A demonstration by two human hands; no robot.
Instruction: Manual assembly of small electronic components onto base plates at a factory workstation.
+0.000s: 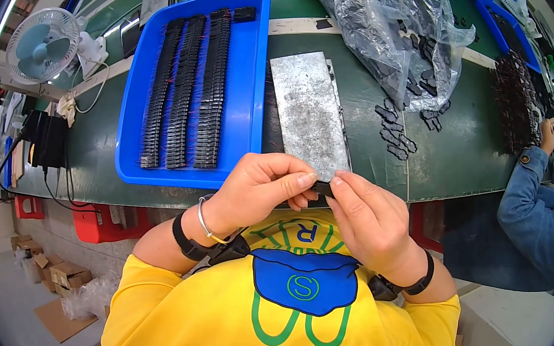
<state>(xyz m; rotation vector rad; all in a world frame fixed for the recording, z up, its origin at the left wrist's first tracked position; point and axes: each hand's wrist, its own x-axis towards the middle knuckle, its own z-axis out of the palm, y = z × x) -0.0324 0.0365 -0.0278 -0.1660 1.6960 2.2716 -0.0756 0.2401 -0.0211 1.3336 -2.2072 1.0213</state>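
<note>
Between my two hands, at the near edge of a worn metal plate, is a small black plastic part [322, 188]. My left hand [268, 184] pinches it from the left with thumb and forefinger. From the other side my right hand [371, 219] grips it with closed fingertips. Much of the part is covered by the fingers, so its exact kind is hidden. The scratched grey metal plate [309, 108] lies on the green table just beyond. To its left, a blue tray [239, 99] holds three long rows of black parts [214, 89] set closely together.
Several thin black pieces [396, 132] lie right of the plate, below a clear plastic bag [384, 34] with more inside. A co-worker in a blue sleeve [531, 190] works at the far right, beside a pile of dark parts [514, 98]. A fan [43, 47] stands at left.
</note>
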